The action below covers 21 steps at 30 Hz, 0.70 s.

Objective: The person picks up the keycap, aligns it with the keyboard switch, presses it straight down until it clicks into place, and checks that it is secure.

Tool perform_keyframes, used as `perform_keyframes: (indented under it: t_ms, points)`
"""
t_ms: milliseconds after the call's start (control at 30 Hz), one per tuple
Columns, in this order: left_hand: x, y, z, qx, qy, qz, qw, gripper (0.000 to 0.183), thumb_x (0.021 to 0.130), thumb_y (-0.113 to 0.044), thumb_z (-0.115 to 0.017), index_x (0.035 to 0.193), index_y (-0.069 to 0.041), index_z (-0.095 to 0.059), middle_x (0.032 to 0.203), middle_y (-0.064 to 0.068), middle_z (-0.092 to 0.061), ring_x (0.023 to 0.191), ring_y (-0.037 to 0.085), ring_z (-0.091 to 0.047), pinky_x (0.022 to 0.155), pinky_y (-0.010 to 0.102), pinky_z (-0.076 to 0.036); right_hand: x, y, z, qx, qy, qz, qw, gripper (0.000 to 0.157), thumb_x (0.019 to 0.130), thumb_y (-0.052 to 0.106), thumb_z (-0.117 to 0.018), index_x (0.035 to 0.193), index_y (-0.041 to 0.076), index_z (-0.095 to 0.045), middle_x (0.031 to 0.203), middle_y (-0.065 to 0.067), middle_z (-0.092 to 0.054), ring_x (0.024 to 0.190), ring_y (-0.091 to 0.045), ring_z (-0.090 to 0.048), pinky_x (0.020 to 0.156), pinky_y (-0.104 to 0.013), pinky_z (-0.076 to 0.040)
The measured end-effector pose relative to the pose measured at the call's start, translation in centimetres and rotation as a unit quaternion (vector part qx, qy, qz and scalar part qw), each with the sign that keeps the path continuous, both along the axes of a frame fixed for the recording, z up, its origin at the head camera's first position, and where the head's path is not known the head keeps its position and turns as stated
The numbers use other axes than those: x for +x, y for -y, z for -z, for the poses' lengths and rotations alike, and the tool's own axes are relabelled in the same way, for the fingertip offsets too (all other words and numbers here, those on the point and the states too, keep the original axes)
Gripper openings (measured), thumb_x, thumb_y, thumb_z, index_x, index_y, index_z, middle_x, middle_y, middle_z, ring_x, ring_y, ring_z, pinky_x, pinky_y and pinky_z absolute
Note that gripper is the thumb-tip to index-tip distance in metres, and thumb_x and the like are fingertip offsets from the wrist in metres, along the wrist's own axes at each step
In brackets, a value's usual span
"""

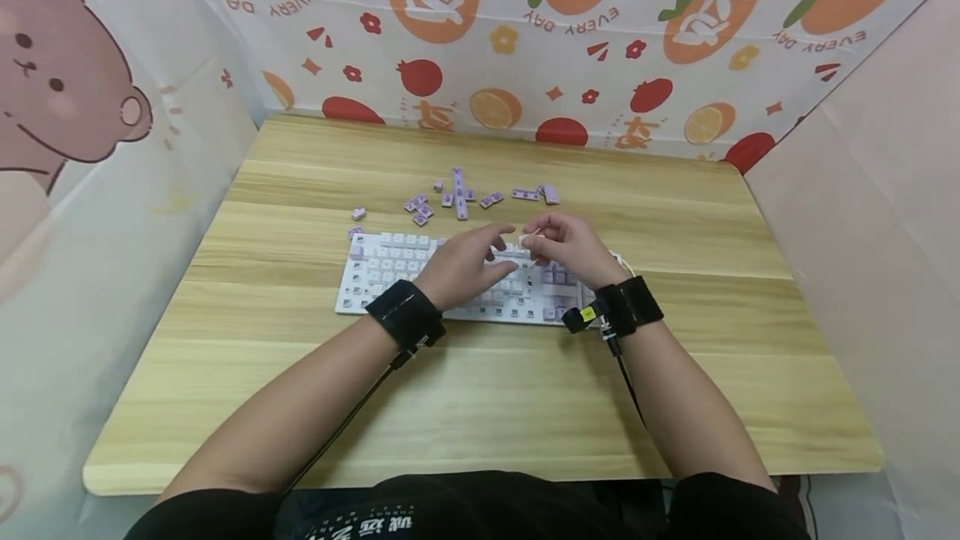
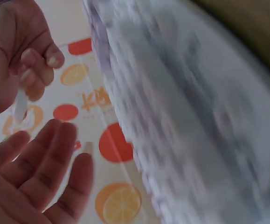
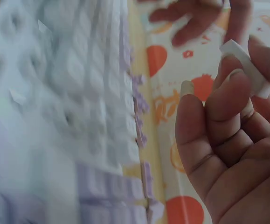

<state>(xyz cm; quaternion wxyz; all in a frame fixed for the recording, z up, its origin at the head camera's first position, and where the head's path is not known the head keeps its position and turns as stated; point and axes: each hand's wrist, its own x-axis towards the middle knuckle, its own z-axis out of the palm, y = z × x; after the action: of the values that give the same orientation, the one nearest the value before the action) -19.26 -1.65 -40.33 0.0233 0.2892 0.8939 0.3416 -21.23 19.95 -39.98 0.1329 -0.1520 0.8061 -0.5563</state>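
Note:
A white keyboard (image 1: 390, 265) with white and lilac keycaps lies on the table, and some of its key positions show bare switches. My right hand (image 1: 570, 247) is above its right half and pinches a small white keycap (image 3: 247, 67) between thumb and fingers. Over the middle of the keyboard hovers my left hand (image 1: 467, 267), fingers spread and relaxed with nothing in them. Its fingertips point toward the right hand, a short gap apart. Both hands hide part of the keys, and the keyboard is blurred in the wrist views.
Behind the keyboard lie several loose lilac keycaps, among them a long purple bar (image 1: 459, 194), a cluster (image 1: 418, 208) and a strip (image 1: 526, 194). A white cable (image 1: 624, 263) leaves the right end. The wooden table (image 1: 300, 390) meets a fruit-print curtain (image 1: 450, 73) at the back.

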Motion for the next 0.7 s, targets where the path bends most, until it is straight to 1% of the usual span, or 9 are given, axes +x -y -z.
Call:
perform_keyframes:
  t_ms: [100, 167, 233, 300, 400, 433, 467, 533, 700]
  points:
    - [0.2, -0.9, 0.2, 0.036, -0.022, 0.016, 0.999, 0.044, 0.088, -0.03, -0.064, 0.127, -0.012, -0.054, 0.109, 0.004, -0.066, 0.087, 0.01, -0.058, 0.074, 0.031, -0.053, 0.8, 0.1, 0.4, -0.047, 0.026, -0.005, 0.999, 0.028, 0.087, 0.027, -0.066, 0.1, 0.007, -0.052, 0.072, -0.008, -0.063, 0.069, -0.025, -0.057, 0.064, -0.04, -0.05]
    - [0.3, -1.4, 0.4, 0.055, -0.043, 0.024, 0.9973, 0.036, 0.088, -0.028, -0.065, 0.12, -0.012, -0.059, 0.106, 0.003, -0.067, 0.083, 0.007, -0.057, 0.072, 0.029, -0.053, 1.1, 0.0, 0.7, -0.064, 0.033, -0.006, 0.997, 0.025, 0.089, 0.026, -0.064, 0.099, 0.007, -0.05, 0.072, -0.009, -0.062, 0.067, -0.025, -0.056, 0.063, -0.045, -0.047]
    - [0.3, -1.6, 0.5, 0.068, -0.06, 0.028, 0.9955, 0.03, 0.088, -0.027, -0.065, 0.115, -0.013, -0.062, 0.102, 0.001, -0.068, 0.08, 0.005, -0.055, 0.07, 0.027, -0.052, 1.3, -0.1, 0.9, -0.07, 0.035, -0.004, 0.997, 0.022, 0.092, 0.028, -0.059, 0.098, 0.008, -0.051, 0.077, -0.008, -0.062, 0.067, -0.025, -0.056, 0.064, -0.047, -0.046]
    - [0.3, -1.8, 0.6, 0.074, -0.07, 0.026, 0.9944, 0.027, 0.088, -0.027, -0.065, 0.112, -0.013, -0.064, 0.098, 0.001, -0.069, 0.078, 0.004, -0.055, 0.068, 0.027, -0.052, 1.4, -0.2, 1.0, -0.083, 0.039, -0.004, 0.996, 0.024, 0.095, 0.031, -0.052, 0.099, 0.008, -0.052, 0.082, -0.009, -0.06, 0.068, -0.025, -0.056, 0.064, -0.044, -0.047]
    - [0.4, -1.8, 0.7, 0.073, -0.076, 0.021, 0.9942, 0.027, 0.088, -0.027, -0.064, 0.111, -0.012, -0.065, 0.096, 0.001, -0.07, 0.077, 0.003, -0.055, 0.067, 0.026, -0.051, 1.6, -0.6, 1.2, -0.105, 0.046, -0.001, 0.993, 0.034, 0.098, 0.039, -0.042, 0.101, 0.007, -0.053, 0.088, -0.008, -0.059, 0.069, -0.024, -0.055, 0.065, -0.033, -0.05]
    - [0.4, -1.9, 0.7, 0.072, -0.076, 0.021, 0.9943, 0.027, 0.088, -0.026, -0.065, 0.111, -0.012, -0.065, 0.096, 0.001, -0.07, 0.077, 0.004, -0.055, 0.066, 0.026, -0.051, 1.6, -0.6, 1.3, -0.111, 0.048, 0.001, 0.993, 0.036, 0.098, 0.04, -0.041, 0.101, 0.007, -0.054, 0.088, -0.008, -0.058, 0.069, -0.024, -0.055, 0.065, -0.03, -0.051]
    - [0.4, -1.9, 0.7, 0.071, -0.076, 0.019, 0.9944, 0.027, 0.088, -0.026, -0.065, 0.111, -0.011, -0.065, 0.096, 0.002, -0.07, 0.077, 0.004, -0.055, 0.067, 0.026, -0.052, 1.7, -0.7, 1.3, -0.119, 0.05, 0.002, 0.992, 0.037, 0.098, 0.041, -0.042, 0.102, 0.006, -0.054, 0.089, -0.009, -0.058, 0.07, -0.024, -0.055, 0.065, -0.028, -0.051]
    - [0.4, -1.9, 0.8, 0.067, -0.075, 0.015, 0.9948, 0.028, 0.088, -0.025, -0.065, 0.112, -0.011, -0.065, 0.096, 0.002, -0.07, 0.077, 0.004, -0.055, 0.066, 0.026, -0.052, 1.8, -0.9, 1.5, -0.118, 0.049, 0.009, 0.992, 0.036, 0.096, 0.04, -0.047, 0.102, 0.005, -0.055, 0.09, -0.009, -0.058, 0.072, -0.025, -0.055, 0.067, -0.028, -0.052]
    - [0.2, -1.9, 0.9, 0.054, -0.063, 0.007, 0.9965, 0.028, 0.087, -0.022, -0.065, 0.113, -0.011, -0.065, 0.097, 0.002, -0.069, 0.077, 0.005, -0.055, 0.066, 0.026, -0.051, 2.0, -1.2, 1.7, -0.071, 0.04, 0.034, 0.996, 0.031, 0.088, 0.036, -0.063, 0.103, 0.009, -0.06, 0.094, -0.009, -0.064, 0.081, -0.028, -0.059, 0.077, -0.043, -0.054]
